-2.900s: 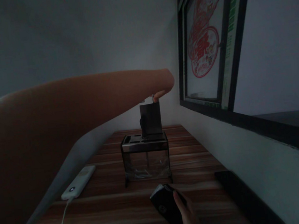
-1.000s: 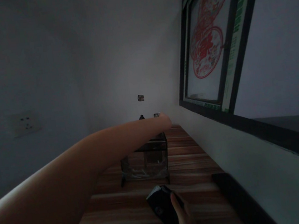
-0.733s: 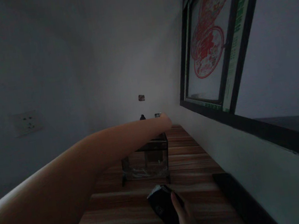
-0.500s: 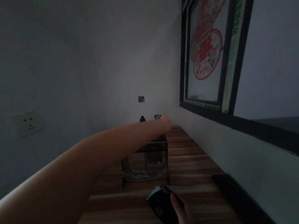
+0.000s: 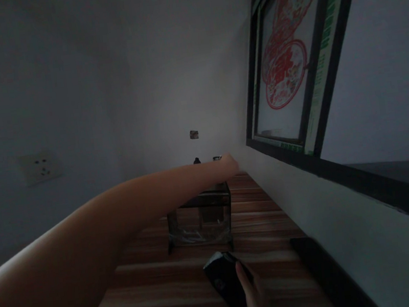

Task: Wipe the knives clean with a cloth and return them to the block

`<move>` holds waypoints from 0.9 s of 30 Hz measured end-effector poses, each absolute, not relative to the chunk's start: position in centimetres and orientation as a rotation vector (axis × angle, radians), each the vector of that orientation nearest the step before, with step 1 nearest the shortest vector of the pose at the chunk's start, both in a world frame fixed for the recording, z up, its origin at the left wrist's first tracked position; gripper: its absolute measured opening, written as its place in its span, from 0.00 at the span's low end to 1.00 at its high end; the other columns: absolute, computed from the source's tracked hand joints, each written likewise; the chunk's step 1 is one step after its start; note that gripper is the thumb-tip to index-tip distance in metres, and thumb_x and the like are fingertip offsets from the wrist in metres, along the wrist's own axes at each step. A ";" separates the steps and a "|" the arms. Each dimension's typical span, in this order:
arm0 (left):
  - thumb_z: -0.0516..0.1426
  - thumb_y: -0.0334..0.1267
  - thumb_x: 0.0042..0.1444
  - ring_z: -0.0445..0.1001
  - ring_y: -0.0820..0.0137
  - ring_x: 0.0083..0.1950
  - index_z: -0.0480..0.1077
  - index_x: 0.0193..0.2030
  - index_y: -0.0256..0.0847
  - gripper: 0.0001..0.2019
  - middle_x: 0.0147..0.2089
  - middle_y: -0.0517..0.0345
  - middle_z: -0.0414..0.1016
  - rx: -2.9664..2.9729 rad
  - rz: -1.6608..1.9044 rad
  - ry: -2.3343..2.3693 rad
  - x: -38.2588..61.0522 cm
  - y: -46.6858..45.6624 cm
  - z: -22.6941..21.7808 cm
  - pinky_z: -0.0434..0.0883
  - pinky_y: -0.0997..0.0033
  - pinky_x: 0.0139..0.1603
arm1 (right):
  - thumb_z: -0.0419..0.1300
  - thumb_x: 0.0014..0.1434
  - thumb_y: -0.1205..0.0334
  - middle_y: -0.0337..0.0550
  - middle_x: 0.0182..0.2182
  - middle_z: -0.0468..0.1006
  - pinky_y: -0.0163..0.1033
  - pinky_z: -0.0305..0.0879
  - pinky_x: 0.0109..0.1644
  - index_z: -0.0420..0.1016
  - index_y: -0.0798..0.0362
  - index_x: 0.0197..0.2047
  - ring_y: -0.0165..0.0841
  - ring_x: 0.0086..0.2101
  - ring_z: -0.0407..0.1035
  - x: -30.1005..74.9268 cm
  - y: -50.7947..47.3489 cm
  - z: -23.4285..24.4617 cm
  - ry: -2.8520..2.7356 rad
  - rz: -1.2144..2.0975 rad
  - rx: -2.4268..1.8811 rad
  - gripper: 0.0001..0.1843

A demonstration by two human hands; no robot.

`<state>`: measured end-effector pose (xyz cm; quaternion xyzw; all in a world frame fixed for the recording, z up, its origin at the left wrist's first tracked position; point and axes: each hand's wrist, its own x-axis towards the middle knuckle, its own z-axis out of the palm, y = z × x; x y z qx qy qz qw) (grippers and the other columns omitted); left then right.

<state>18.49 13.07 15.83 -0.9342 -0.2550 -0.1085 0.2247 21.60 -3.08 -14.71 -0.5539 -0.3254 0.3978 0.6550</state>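
My left arm stretches across the view, and my left hand point(image 5: 230, 165) is at the far end of the table, over a dark-framed rack with clear sides point(image 5: 201, 235). It looks curled, with most fingers hidden behind the back of the hand. A small dark and shiny item point(image 5: 217, 158) shows right beside it; I cannot make out what it is. Nearer to me, my right hand point(image 5: 255, 295) is closed around a flat black packet point(image 5: 224, 282) with a pale, crinkled upper edge. The thumb presses on its face, and the packet is tilted above the table.
The table point(image 5: 161, 291) has a striped wood pattern. A long black object point(image 5: 324, 268) lies along its right side by the wall. A dark knob-like top point(image 5: 197, 160) shows behind my forearm. To the right is a dark-framed window point(image 5: 285, 151); a wall socket point(image 5: 41, 167) is at left.
The view has shifted slightly. My left hand appears a little farther right, and the black packet in my right hand a little higher and to the right. Both hands keep much the same pose.
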 end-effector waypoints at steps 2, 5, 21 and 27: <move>0.64 0.20 0.40 0.76 0.60 0.40 0.75 0.21 0.39 0.10 0.30 0.51 0.80 -2.522 -0.216 -0.637 18.0 11.6 17.1 0.66 0.63 0.43 | 0.60 0.45 0.33 0.45 0.41 0.82 0.45 0.71 0.46 0.79 0.49 0.42 0.47 0.49 0.71 21.5 -3.2 -14.5 -0.731 0.866 -1.250 0.31; 0.62 0.28 0.49 0.75 0.61 0.44 0.76 0.30 0.38 0.03 0.38 0.48 0.80 -2.467 -0.184 -0.501 16.8 9.1 18.8 0.64 0.62 0.47 | 0.60 0.45 0.33 0.46 0.42 0.81 0.45 0.70 0.47 0.79 0.51 0.41 0.47 0.49 0.71 21.8 -3.5 -13.9 -0.688 0.767 -1.298 0.32; 0.52 0.36 0.61 0.75 0.68 0.39 0.72 0.42 0.42 0.08 0.37 0.57 0.78 -2.648 -1.522 -0.965 -2.0 4.5 0.8 0.70 0.70 0.41 | 0.54 0.61 0.51 0.42 0.51 0.76 0.50 0.59 0.55 0.70 0.39 0.56 0.41 0.51 0.68 31.9 -5.0 -9.8 -1.843 -0.193 -1.378 0.20; 0.53 0.44 0.58 0.74 0.65 0.43 0.68 0.45 0.43 0.11 0.40 0.57 0.75 -2.409 -2.032 -1.505 -5.6 6.8 -2.8 0.70 0.66 0.48 | 0.61 0.57 0.57 0.37 0.54 0.73 0.55 0.57 0.57 0.71 0.32 0.53 0.44 0.54 0.65 32.7 -7.9 -9.6 -2.054 0.249 -1.554 0.20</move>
